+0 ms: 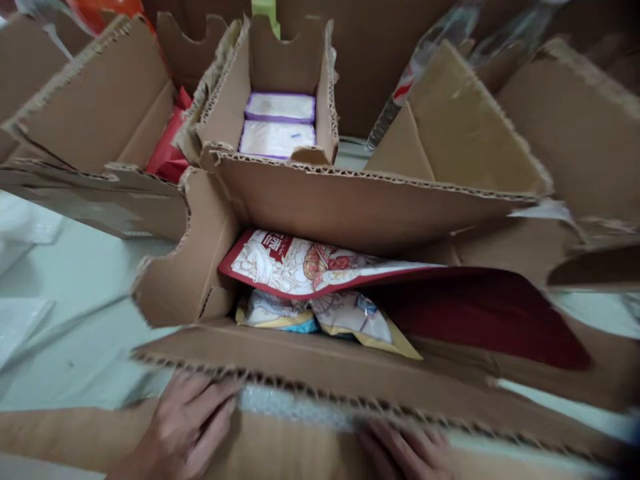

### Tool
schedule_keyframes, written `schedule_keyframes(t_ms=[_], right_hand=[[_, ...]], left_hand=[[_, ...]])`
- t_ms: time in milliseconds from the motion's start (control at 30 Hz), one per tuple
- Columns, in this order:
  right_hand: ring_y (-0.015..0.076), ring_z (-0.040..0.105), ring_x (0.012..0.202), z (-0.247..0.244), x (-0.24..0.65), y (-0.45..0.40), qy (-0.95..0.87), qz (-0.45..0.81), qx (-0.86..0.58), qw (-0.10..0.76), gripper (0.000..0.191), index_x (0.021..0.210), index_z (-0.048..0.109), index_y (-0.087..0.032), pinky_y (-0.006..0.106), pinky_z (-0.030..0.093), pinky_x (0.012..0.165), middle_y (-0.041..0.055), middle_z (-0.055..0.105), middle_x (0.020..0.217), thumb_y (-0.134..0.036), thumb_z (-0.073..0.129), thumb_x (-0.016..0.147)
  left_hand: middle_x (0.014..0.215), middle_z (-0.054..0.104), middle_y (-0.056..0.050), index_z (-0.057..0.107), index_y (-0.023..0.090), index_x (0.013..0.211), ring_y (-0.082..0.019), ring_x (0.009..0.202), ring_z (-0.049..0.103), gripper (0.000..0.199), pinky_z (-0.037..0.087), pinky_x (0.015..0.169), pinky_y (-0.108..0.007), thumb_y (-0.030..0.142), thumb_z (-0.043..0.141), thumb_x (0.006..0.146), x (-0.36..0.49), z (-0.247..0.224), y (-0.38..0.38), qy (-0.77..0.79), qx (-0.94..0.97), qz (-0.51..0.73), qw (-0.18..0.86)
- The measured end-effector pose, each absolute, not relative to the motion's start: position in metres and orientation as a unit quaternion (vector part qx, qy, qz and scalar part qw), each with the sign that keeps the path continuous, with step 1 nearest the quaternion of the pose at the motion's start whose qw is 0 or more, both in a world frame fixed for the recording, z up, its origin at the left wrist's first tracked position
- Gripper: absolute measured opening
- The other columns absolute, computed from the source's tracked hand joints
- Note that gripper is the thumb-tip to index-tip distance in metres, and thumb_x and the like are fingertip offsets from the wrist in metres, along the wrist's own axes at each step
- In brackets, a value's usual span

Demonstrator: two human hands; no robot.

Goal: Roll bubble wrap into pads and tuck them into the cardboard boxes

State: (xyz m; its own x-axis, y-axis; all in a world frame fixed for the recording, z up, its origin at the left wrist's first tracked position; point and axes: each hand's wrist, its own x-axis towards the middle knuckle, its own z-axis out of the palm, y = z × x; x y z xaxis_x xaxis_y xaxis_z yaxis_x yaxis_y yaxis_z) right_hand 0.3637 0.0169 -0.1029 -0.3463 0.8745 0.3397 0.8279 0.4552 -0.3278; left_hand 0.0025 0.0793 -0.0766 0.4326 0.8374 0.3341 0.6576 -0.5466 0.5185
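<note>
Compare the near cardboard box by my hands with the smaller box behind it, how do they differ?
The near box is wider; the far box is narrower. The near box holds red-edged printed pouches lying askew; the far box holds two white, purple-edged packs lying flat. My left hand and right hand rest at the near box; nothing touches the far one. Both are open brown corrugated cardboard.

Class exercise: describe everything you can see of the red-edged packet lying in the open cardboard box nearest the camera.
The red-edged packet is a flat, glossy pouch, white with red and orange printed artwork and a red label at its left corner. It lies tilted across the top of the open cardboard box, resting on yellow-edged packets. Its right end is hidden under a dark red sheet. Neither hand touches it.
</note>
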Motion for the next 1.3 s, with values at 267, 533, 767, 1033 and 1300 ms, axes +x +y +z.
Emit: schedule_keyframes(t_ms=[267, 533, 767, 1033, 1300], right_hand=[[0.0246, 0.067, 0.123, -0.090, 0.340, 0.034, -0.813, 0.036, -0.514, 0.271, 0.024, 0.112, 0.074, -0.022, 0.039, 0.051, 0.092, 0.0077, 0.077, 0.126, -0.012, 0.057, 0.099], [0.0296, 0.061, 0.130, -0.060, 0.290, 0.032, -0.795, 0.042, -0.528, 0.296, 0.026, 0.121, 0.072, -0.021, 0.047, 0.048, 0.104, 0.0107, 0.070, 0.137, -0.020, 0.056, 0.099], [0.0317, 0.060, 0.133, -0.079, 0.297, 0.026, -0.836, 0.025, -0.512, 0.198, 0.032, 0.132, 0.067, -0.017, 0.050, 0.049, 0.103, 0.0128, 0.067, 0.144, -0.024, 0.055, 0.103], [0.0291, 0.064, 0.127, -0.076, 0.333, 0.004, -0.775, 0.010, -0.575, 0.261, 0.034, 0.128, 0.067, -0.022, 0.047, 0.052, 0.097, 0.0099, 0.071, 0.136, -0.016, 0.054, 0.097], [0.0289, 0.064, 0.119, -0.074, 0.299, 0.013, -0.821, -0.048, -0.518, 0.237, 0.025, 0.105, 0.073, -0.021, 0.046, 0.049, 0.094, 0.0076, 0.077, 0.118, -0.006, 0.057, 0.094]], left_hand=[[0.115, 0.076, -0.011, 0.071, 0.018, 0.101, -0.029, 0.119, 0.068, 0.016, 0.057, 0.100, -0.047, 0.008, 0.063, 0.092, 0.003, -0.070, 0.090, 0.413, 0.848, 0.309, 0.122], [0.135, 0.069, -0.015, 0.070, 0.018, 0.120, -0.033, 0.136, 0.059, 0.030, 0.051, 0.112, -0.056, 0.009, 0.060, 0.093, 0.046, -0.052, 0.063, 0.381, 0.871, 0.289, 0.112], [0.149, 0.062, -0.017, 0.064, 0.015, 0.134, -0.038, 0.141, 0.054, 0.036, 0.048, 0.115, -0.063, 0.021, 0.059, 0.098, 0.019, -0.066, 0.062, 0.378, 0.905, 0.159, 0.108], [0.133, 0.069, -0.014, 0.065, 0.019, 0.128, -0.034, 0.130, 0.062, 0.032, 0.053, 0.107, -0.057, 0.018, 0.061, 0.097, -0.005, -0.067, 0.034, 0.456, 0.835, 0.299, 0.073], [0.135, 0.069, -0.015, 0.070, 0.018, 0.121, -0.035, 0.134, 0.059, 0.030, 0.044, 0.115, -0.064, 0.017, 0.059, 0.093, 0.024, -0.073, 0.043, 0.429, 0.864, 0.242, 0.103]])
